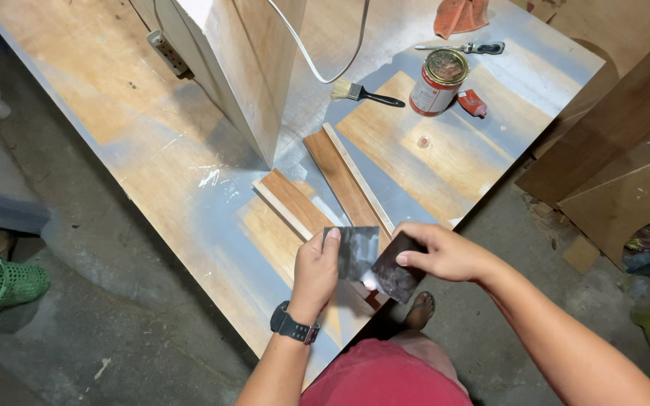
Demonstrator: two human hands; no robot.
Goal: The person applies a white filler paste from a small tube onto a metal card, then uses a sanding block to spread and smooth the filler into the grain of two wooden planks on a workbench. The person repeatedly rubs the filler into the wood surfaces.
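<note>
Plywood workbench (152,135) fills my view; just beyond my hands lie two wood strips (325,188). My left hand (316,274) pinches one dark sandpaper sheet (358,252), my right hand (441,252) grips another (394,272), edges overlapping. I judge I'm readying abrasive; next needs pressing it flat onto a strip.

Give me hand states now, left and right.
Left hand: closed on a dark grey sheet.
Right hand: closed on a second dark sheet.

Soft, even overhead light, fairly bright, fills a sharp picture. The plywood board (189,173) shows pale glare patches near its middle. The concrete floor (92,301) lies dimmer at the edges, and wide-lens distortion bends the corners.
</note>
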